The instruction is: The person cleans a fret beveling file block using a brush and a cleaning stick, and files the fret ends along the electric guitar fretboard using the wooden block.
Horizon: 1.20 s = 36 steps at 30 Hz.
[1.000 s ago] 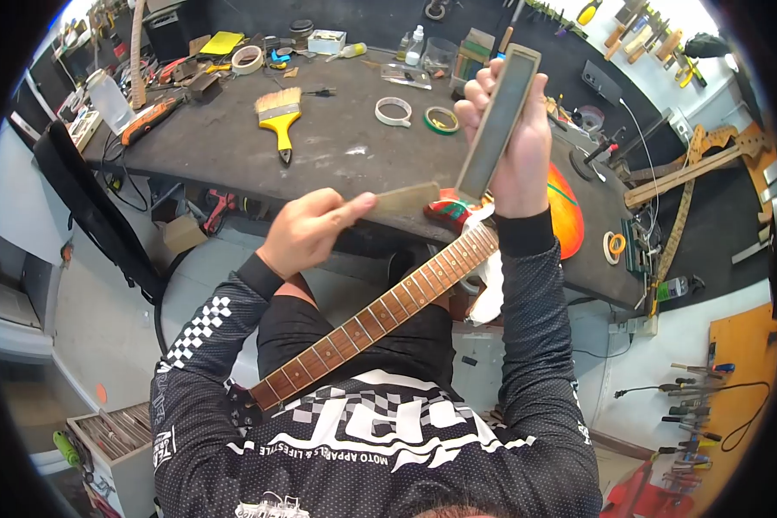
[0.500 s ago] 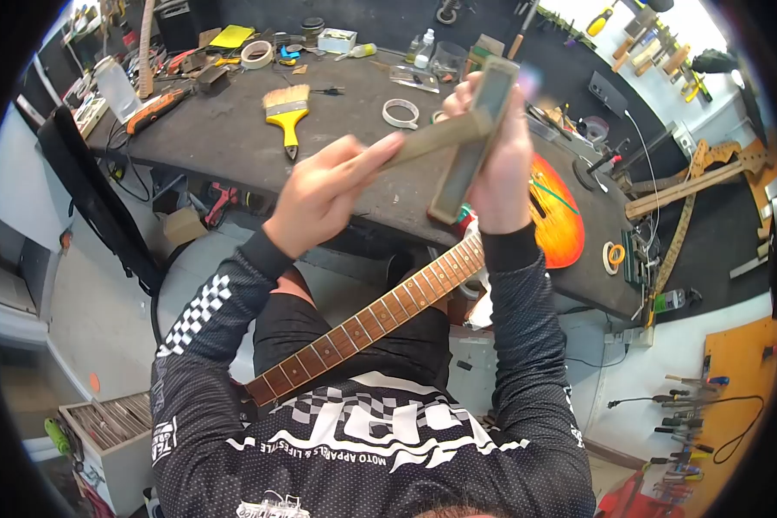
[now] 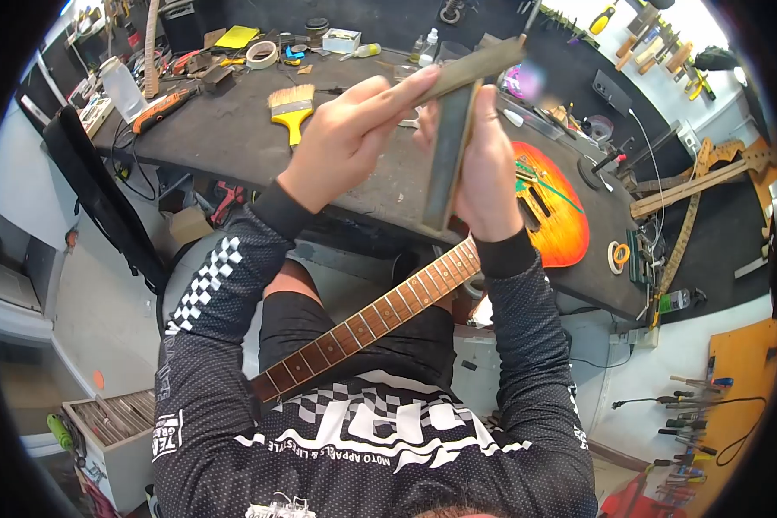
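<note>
My left hand (image 3: 350,138) is closed around one end of a flat, tan-grey stick (image 3: 479,69), index finger stretched along it. That stick crosses over the top of a long rectangular block (image 3: 449,160) with a dark grey face and paler edges. My right hand (image 3: 489,168) grips the block from its right side, keeping it nearly upright above the bench edge. Whether stick and block touch is hard to tell. Below my hands a guitar neck (image 3: 363,332) with a brown fretted fingerboard slants across my lap. An orange sunburst guitar body (image 3: 570,220) lies to the right of my right hand.
On the dark workbench (image 3: 216,129) lie a yellow-handled paintbrush (image 3: 292,112), a tape roll (image 3: 262,54), an orange-and-black tool (image 3: 166,110) and small bottles (image 3: 429,47). Guitar necks (image 3: 708,181) rest at the right. Hand tools (image 3: 665,47) hang on the wall.
My left hand has moved up and right, carrying the stick from the block's middle to its top end. My right hand has shifted slightly left and down, and the block stands more upright.
</note>
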{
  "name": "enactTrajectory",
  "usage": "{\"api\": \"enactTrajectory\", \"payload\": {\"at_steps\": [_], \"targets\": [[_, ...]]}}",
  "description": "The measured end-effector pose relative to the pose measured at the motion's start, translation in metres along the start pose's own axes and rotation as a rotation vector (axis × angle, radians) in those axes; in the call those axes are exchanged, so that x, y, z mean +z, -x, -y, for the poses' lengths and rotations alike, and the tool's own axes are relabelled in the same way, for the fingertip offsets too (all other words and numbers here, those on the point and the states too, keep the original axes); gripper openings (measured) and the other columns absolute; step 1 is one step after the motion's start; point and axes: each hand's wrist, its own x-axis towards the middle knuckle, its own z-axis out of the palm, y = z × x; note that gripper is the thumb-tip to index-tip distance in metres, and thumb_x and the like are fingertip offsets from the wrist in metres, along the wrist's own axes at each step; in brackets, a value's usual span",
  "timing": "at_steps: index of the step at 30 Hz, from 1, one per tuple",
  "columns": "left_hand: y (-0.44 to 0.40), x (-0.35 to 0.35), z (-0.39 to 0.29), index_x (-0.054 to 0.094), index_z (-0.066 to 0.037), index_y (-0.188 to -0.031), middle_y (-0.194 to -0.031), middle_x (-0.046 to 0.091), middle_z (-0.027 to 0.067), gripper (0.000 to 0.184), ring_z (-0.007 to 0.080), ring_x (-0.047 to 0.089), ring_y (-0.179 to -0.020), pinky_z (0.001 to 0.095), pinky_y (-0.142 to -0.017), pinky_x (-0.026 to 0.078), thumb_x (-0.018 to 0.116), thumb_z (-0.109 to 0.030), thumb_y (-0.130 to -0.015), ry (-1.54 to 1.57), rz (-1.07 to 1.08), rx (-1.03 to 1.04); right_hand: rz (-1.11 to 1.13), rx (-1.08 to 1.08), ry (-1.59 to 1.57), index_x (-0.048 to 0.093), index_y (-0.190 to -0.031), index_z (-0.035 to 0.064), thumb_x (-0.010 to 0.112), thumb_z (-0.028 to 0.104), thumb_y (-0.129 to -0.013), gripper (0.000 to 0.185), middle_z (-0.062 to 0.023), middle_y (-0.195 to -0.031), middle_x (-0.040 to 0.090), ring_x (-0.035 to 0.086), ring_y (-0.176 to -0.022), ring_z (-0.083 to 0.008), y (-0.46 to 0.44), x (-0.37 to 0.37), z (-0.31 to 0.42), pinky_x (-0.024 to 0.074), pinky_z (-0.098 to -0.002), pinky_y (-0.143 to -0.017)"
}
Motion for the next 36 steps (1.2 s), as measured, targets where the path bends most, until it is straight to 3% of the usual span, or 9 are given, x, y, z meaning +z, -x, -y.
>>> {"api": "enactTrajectory", "payload": {"at_steps": [1,8,12,19,22,23,26,28,36], "targets": [[0.013,-0.005,0.008,0.066,-0.019,-0.158,-0.093,0.062,0.0145,0.061,0.0290,0.064,-0.079,0.0382,-0.076,0.055,0.066,0.001,-0.100,-0.085,0.048,-0.030,-0.052,-0.017,-0.009,0.063,-0.136,0.0008,0.040,0.061,-0.120,0.066,-0.0027,-0.103,0.062,0.059,-0.088,-0.0140,0.003,0.001,0.014,0.0528,-0.0333,-0.084],[0.088,-0.036,0.094,0.056,-0.007,-0.165,-0.130,0.072,0.0102,0.051,0.0195,0.067,-0.119,0.0359,-0.108,0.052,0.057,-0.008,-0.115,-0.097,-0.122,-0.463,-0.053,-0.099,-0.135,0.060,-0.140,-0.0019,0.036,0.057,-0.121,0.066,-0.0028,-0.106,0.057,0.056,-0.092,-0.0148,0.035,-0.055,0.050,0.0510,-0.0328,-0.082],[0.109,-0.061,0.154,0.050,-0.007,-0.168,-0.112,0.068,0.0074,0.060,0.0072,0.058,-0.075,0.0252,-0.064,0.049,0.061,-0.010,-0.110,0.180,-0.103,-0.955,-0.074,-0.079,-0.234,0.059,-0.140,-0.0014,0.036,0.056,-0.122,0.065,-0.0036,-0.105,0.055,0.055,-0.092,-0.0148,0.066,-0.065,0.049,0.0493,-0.0325,-0.077],[0.099,-0.062,0.228,0.032,-0.007,-0.171,-0.092,0.063,0.0085,0.082,0.0167,0.063,-0.071,0.0327,-0.056,0.052,0.064,-0.007,-0.096,0.137,-0.008,-1.232,-0.210,-0.032,-0.266,0.058,-0.140,-0.0016,0.036,0.057,-0.121,0.066,-0.0040,-0.104,0.053,0.055,-0.089,-0.0143,0.106,-0.072,0.063,0.0481,-0.0316,-0.074],[0.066,-0.045,0.252,0.023,-0.004,-0.175,-0.140,0.067,0.0224,0.085,0.0236,0.074,-0.098,0.0377,-0.085,0.063,0.066,-0.007,-0.102,0.296,-0.177,-0.967,-0.175,-0.038,-0.299,0.057,-0.140,-0.0012,0.037,0.057,-0.121,0.065,-0.0037,-0.104,0.053,0.054,-0.089,-0.0137,0.111,-0.081,0.062,0.0476,-0.0314,-0.074],[0.051,-0.037,0.243,0.022,-0.003,-0.176,-0.161,0.055,0.0255,0.084,0.0308,0.069,-0.129,0.0417,-0.110,0.056,0.067,-0.009,-0.105,0.155,-0.175,-0.975,-0.182,-0.033,-0.322,0.057,-0.140,-0.0010,0.037,0.057,-0.121,0.065,-0.0036,-0.104,0.052,0.054,-0.089,-0.0136,0.113,-0.082,0.062,0.0476,-0.0314,-0.074],[0.074,-0.028,0.282,0.031,-0.004,-0.175,-0.165,0.053,0.0243,0.079,0.0324,0.061,-0.144,0.0404,-0.119,0.050,0.068,-0.012,-0.106,-0.013,-0.057,-0.766,-0.194,-0.022,-0.400,0.057,-0.140,-0.0004,0.037,0.057,-0.121,0.064,-0.0035,-0.105,0.052,0.054,-0.088,-0.0134,0.114,-0.088,0.061,0.0476,-0.0315,-0.074],[0.100,-0.031,0.287,0.061,-0.003,-0.154,-0.146,0.065,0.0213,0.051,0.0334,0.067,-0.131,0.0402,-0.112,0.053,0.067,-0.010,-0.103,-0.338,0.123,-0.552,-0.205,-0.020,-0.460,0.056,-0.141,0.0000,0.037,0.057,-0.121,0.063,-0.0036,-0.105,0.053,0.054,-0.088,-0.0136,0.117,-0.093,0.059,0.0477,-0.0316,-0.074],[0.132,-0.020,0.209,0.073,-0.001,-0.126,-0.121,0.064,0.0178,0.027,0.0379,0.066,-0.110,0.0455,-0.100,0.055,0.063,-0.006,-0.102,-0.648,0.138,-0.432,-0.232,0.028,-0.490,0.055,-0.143,0.0005,0.037,0.056,-0.121,0.063,-0.0039,-0.106,0.054,0.054,-0.089,-0.0138,0.115,-0.096,0.054,0.0480,-0.0317,-0.073]]}}
